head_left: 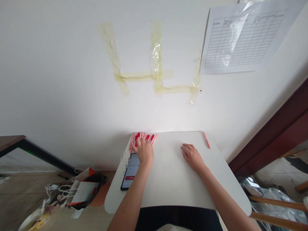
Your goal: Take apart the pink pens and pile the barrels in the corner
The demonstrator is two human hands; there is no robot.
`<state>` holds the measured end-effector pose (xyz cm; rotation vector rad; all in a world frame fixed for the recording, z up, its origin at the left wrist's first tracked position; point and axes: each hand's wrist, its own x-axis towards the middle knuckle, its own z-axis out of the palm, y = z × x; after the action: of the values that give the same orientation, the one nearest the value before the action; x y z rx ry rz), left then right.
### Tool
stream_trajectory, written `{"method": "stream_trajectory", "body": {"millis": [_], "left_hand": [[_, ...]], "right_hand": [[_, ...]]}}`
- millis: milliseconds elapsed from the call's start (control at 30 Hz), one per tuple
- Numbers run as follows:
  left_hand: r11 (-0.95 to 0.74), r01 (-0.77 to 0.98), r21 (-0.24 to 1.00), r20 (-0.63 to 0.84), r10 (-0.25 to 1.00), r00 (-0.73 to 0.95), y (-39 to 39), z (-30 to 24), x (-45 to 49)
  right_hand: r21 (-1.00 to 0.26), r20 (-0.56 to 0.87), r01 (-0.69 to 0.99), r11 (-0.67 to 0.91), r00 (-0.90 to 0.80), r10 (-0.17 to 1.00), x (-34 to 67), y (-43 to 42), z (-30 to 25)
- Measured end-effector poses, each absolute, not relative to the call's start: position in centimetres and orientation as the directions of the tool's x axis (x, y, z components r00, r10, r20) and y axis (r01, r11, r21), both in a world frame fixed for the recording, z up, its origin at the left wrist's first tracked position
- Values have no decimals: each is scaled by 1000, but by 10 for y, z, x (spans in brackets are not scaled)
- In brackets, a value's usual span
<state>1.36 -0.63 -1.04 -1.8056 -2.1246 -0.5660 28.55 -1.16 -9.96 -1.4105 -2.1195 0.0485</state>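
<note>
My left hand (143,150) lies over a tight row of pink pens with red caps (144,136) at the far edge of a white table (173,179), its fingers spread across them. A smartphone (130,171) showing a timer lies flat just below that hand, partly under my left wrist. My right hand (192,157) rests flat on the bare tabletop, holding nothing. A single pink pen (206,140) lies angled near the far right corner, a short way beyond my right fingertips.
The table's far edge meets a white wall bearing yellowed tape strips (154,73) and a plastic-covered printed grid sheet (243,40). Bags and cables (79,192) lie on the floor at left. A dark red door frame (271,134) and wooden chair rails (276,205) stand at right.
</note>
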Motion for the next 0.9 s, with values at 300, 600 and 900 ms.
{"method": "stream_trajectory", "body": {"millis": [300, 600, 900], "left_hand": [[-182, 965, 190, 438, 895, 83, -23, -32, 50], [-302, 908, 291, 433, 888, 157, -31, -61, 62], [-327, 866, 379, 425, 893, 152, -30, -77, 66]], "right_hand": [[-405, 447, 827, 389, -193, 874, 285, -18, -95], [-352, 477, 806, 476, -283, 832, 285, -22, -89], [-267, 517, 792, 550, -364, 775, 282, -21, -92]]}}
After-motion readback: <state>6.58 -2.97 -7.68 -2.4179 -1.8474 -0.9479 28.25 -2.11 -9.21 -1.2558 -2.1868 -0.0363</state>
